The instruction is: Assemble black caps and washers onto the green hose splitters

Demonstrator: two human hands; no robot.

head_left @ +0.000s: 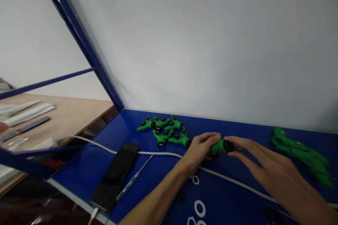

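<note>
My left hand [198,150] is closed around a green Y-shaped hose splitter [217,147], just above the blue shelf. At its right end is a black collar [228,146], pinched between the thumb and fingers of my right hand [269,163]. The left fingers hide much of the splitter's body. Beyond my left hand lies a cluster of similar green splitters with black parts [161,138]. White rings [200,208] rest on the shelf below my hands. To the right is a blurred pile of green parts [303,154].
A white cable [232,180] runs across the blue shelf [158,168], passing beneath my hands. On the left lie a black phone [114,177] and a thin screwdriver [134,178]. A blue metal post [79,38] and wooden table [76,110] stand farther left.
</note>
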